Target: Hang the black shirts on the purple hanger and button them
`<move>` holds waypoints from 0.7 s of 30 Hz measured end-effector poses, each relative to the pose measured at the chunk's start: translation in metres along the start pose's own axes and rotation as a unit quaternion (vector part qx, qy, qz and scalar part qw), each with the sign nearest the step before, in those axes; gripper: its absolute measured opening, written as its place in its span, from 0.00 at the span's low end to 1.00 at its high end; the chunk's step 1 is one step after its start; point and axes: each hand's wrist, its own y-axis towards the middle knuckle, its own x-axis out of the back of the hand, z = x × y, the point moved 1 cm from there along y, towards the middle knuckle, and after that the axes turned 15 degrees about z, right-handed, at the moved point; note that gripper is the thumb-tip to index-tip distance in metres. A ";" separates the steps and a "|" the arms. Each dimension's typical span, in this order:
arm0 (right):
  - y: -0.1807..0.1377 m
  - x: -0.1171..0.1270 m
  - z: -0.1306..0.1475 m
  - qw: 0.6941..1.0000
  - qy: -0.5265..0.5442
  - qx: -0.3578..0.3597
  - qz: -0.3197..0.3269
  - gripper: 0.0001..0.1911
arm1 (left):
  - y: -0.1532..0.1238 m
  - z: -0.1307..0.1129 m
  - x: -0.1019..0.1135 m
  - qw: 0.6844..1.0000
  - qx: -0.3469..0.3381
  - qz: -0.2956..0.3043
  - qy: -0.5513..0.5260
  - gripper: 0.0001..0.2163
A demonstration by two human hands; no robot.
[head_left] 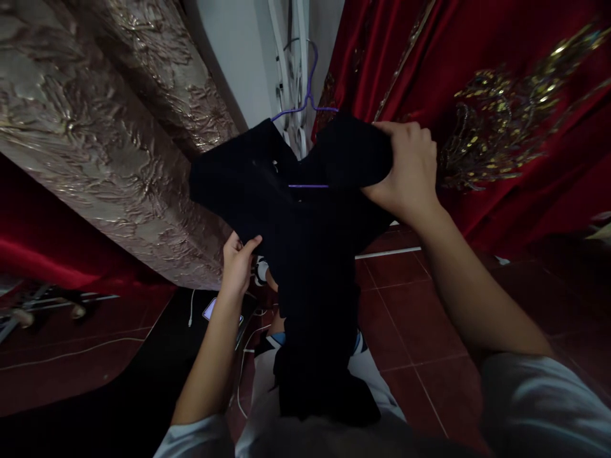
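A dark, nearly black garment hangs on a purple wire hanger in front of me, its lower part draping down toward my lap. My right hand grips the garment's right shoulder, fingers curled over the cloth. My left hand is lower, pinching the garment's left edge between thumb and fingers. The hanger's hook rises above the collar and its bar shows across the neck opening.
A beige embossed curtain hangs at the left, and a red curtain with gold embroidery at the right. Below are red floor tiles, a black mat, white cables and a phone.
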 end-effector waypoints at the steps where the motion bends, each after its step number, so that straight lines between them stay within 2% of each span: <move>1: -0.001 0.002 0.001 1.000 -0.012 0.011 0.009 0.38 | -0.001 0.001 0.000 1.000 0.009 -0.007 0.002 0.14; 5: -0.012 0.007 -0.009 0.998 -0.011 0.057 0.037 0.39 | -0.016 0.005 0.003 0.998 0.046 -0.047 0.008 0.08; 8: -0.025 0.003 -0.014 0.993 0.016 0.112 0.042 0.45 | -0.033 0.008 0.000 0.995 0.070 -0.074 -0.007 0.12; 11: -0.041 -0.020 0.002 0.989 0.088 0.119 -0.007 0.43 | -0.053 0.008 -0.007 0.987 0.100 -0.126 -0.032 0.15; 13: -0.055 -0.051 0.025 0.980 0.182 0.048 -0.067 0.35 | -0.066 0.007 -0.012 0.980 0.109 -0.156 -0.050 0.14; 15: -0.070 -0.090 0.051 0.944 0.303 -0.074 -0.103 0.23 | -0.077 0.005 -0.016 0.977 0.118 -0.163 -0.064 0.15; 18: -0.093 -0.141 0.087 0.859 0.482 -0.169 -0.004 0.17 | -0.088 0.003 -0.019 0.975 0.133 -0.163 -0.069 0.16; 19: -0.102 -0.150 0.097 0.824 0.532 -0.196 0.013 0.17 | -0.089 0.004 -0.019 0.976 0.124 -0.167 -0.065 0.15; 21: -0.120 -0.158 0.111 0.753 0.611 -0.243 0.030 0.17 | -0.089 0.005 -0.016 0.980 0.057 -0.192 -0.022 0.14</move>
